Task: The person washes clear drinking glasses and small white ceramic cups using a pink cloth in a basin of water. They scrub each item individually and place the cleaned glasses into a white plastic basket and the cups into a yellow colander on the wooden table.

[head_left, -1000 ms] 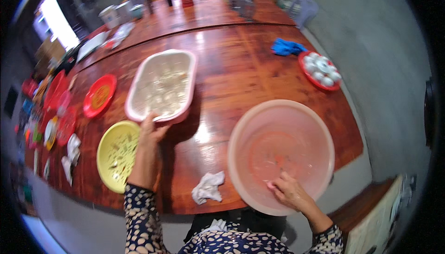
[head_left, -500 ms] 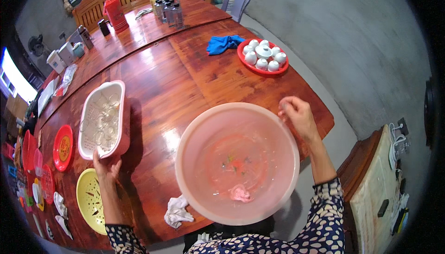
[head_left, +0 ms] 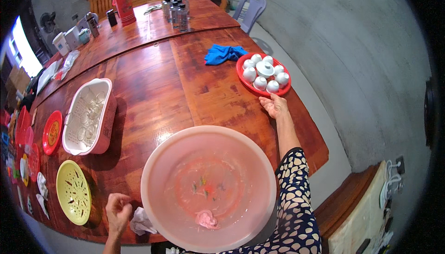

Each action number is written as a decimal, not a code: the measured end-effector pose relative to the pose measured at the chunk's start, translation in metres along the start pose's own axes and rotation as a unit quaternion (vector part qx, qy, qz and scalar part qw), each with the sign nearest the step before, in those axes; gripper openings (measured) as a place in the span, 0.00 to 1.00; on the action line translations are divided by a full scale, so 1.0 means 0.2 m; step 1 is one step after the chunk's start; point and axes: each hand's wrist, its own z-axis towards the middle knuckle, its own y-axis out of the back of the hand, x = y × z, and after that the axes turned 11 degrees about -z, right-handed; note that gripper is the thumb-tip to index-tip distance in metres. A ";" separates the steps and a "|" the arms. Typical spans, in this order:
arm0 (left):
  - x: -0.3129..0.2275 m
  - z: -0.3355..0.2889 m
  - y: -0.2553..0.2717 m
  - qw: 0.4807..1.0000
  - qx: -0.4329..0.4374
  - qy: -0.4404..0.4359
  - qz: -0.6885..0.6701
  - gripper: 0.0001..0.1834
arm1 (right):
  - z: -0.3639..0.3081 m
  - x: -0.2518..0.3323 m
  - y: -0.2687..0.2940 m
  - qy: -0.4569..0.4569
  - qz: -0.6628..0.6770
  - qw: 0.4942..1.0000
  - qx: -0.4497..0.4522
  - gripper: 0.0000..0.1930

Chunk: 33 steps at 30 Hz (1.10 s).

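My right hand (head_left: 274, 105) reaches out to the near rim of a round red tray (head_left: 240, 75). Its fingers are stretched out, and its fingertips touch or nearly touch the rim. Several white teacups (head_left: 260, 83) stand upside down on the tray around a white lidded bowl (head_left: 265, 68). At the near edge of the table, my left hand (head_left: 119, 211) is loosely curled with nothing visible in it, beside a crumpled white cloth (head_left: 143, 221). Between my arms sits a large pink basin (head_left: 155, 170) of water, with a wet pink cloth (head_left: 207, 219) inside.
On the left stand a pink-white rectangular tub (head_left: 107, 119) of clear glasses, a yellow colander (head_left: 74, 193) and a red plate (head_left: 52, 132). A blue cloth (head_left: 222, 54) lies beside the tray. Farther back are several bottles (head_left: 178, 15) and a red thermos (head_left: 123, 6).
My right hand has gone from the basin's right rim forward to the red tray. My left hand has left the tub, come back toward the white cloth and curled. The view has shifted.
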 end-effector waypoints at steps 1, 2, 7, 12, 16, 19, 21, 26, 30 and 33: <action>0.03 -0.04 -0.01 0.997 0.033 -0.029 0.063 0.15 | 0.05 0.01 0.00 0.013 0.001 0.999 -0.033 0.18; 0.04 -0.08 -0.03 0.994 0.040 -0.035 0.090 0.18 | 0.07 0.00 -0.03 0.023 0.000 0.998 -0.061 0.18; -0.04 -0.22 -0.08 0.976 0.138 -0.031 0.164 0.30 | 0.13 -0.01 -0.10 0.043 -0.041 0.984 -0.165 0.13; 0.04 -0.22 -0.13 0.958 0.132 -0.069 0.246 0.25 | 0.11 0.01 -0.09 0.043 -0.019 0.979 -0.200 0.08; 0.07 -0.13 -0.15 0.974 0.085 -0.094 0.190 0.16 | 0.06 0.00 -0.06 0.042 -0.017 0.984 -0.170 0.08; 0.01 0.02 -0.24 0.983 0.037 -0.085 0.158 0.11 | 0.06 0.03 -0.02 0.018 -0.028 0.988 -0.148 0.09; -0.08 0.13 -0.35 0.989 0.011 -0.048 0.138 0.10 | 0.11 0.03 0.02 0.014 -0.045 0.988 -0.148 0.09; -0.10 0.39 -0.63 0.988 0.000 -0.038 0.147 0.13 | 0.32 0.01 0.18 -0.010 -0.065 0.991 -0.114 0.10; -0.12 0.57 -0.79 0.991 -0.020 -0.023 0.129 0.16 | 0.43 0.01 0.32 -0.038 -0.075 0.994 -0.068 0.12; -0.10 0.66 -0.86 0.983 -0.023 -0.043 0.178 0.17 | 0.44 0.04 0.39 -0.047 -0.098 0.992 -0.057 0.12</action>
